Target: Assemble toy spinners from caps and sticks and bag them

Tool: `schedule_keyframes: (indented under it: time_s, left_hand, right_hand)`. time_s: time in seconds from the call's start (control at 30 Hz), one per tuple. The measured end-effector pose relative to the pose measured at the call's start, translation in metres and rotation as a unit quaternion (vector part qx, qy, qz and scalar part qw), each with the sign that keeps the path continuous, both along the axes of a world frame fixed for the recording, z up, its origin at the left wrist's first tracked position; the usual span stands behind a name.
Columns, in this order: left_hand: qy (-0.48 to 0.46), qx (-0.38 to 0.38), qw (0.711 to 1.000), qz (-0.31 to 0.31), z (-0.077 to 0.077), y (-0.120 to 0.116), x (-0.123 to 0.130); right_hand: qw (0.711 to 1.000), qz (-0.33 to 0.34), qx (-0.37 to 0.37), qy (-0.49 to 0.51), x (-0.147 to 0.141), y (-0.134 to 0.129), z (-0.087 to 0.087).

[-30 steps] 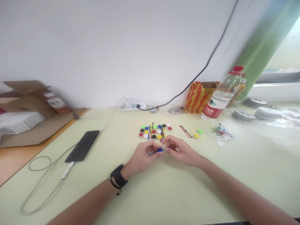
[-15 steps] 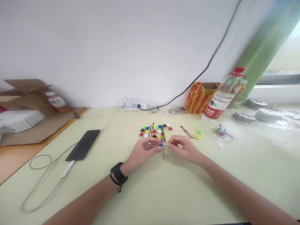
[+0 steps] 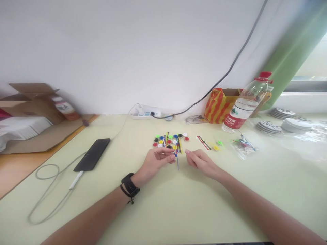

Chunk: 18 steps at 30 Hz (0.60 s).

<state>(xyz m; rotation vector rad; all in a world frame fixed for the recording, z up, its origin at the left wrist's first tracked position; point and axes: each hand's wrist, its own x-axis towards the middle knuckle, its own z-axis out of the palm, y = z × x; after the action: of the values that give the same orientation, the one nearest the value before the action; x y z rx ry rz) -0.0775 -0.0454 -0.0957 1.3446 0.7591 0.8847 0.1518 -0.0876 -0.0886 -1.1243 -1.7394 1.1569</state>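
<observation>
My left hand (image 3: 159, 160) pinches a thin blue stick (image 3: 178, 163) that points down toward me, with a small blue part at its upper end. Just to the right, my right hand (image 3: 201, 162) has its thumb and fingers pressed together; whatever it may hold is too small to make out. Beyond my hands lie several coloured discs, among them a red disc (image 3: 186, 139), with yellow, blue and black sticks among them. A red stick and a black stick (image 3: 204, 143) lie farther right, beside a yellow disc (image 3: 216, 148) and a green disc (image 3: 219, 143).
A black phone (image 3: 92, 154) on a cable lies at the left, near a cardboard box (image 3: 38, 102). A power strip (image 3: 146, 114) sits by the wall. At the right are a water bottle (image 3: 241, 109), a striped bag (image 3: 217, 105), a plastic packet (image 3: 244, 146) and stacked discs (image 3: 268, 127).
My right hand has moved slightly right, away from the blue stick and my left hand. The whole view has shifted a little.
</observation>
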Motion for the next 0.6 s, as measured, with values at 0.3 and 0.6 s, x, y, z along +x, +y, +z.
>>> schedule_keyframes:
  time_s: [0.3, 0.6]
  left_hand:
    - [0.013, 0.002, 1.000, -0.020, 0.002, -0.003, 0.001]
    - [0.016, -0.002, 0.999, -0.034, 0.003, -0.004, 0.004]
  right_hand:
    - [0.998, -0.014, 0.015, 0.063, -0.008, -0.004, 0.009]
    - [0.999, -0.010, 0.027, 0.026, -0.008, -0.002, 0.001]
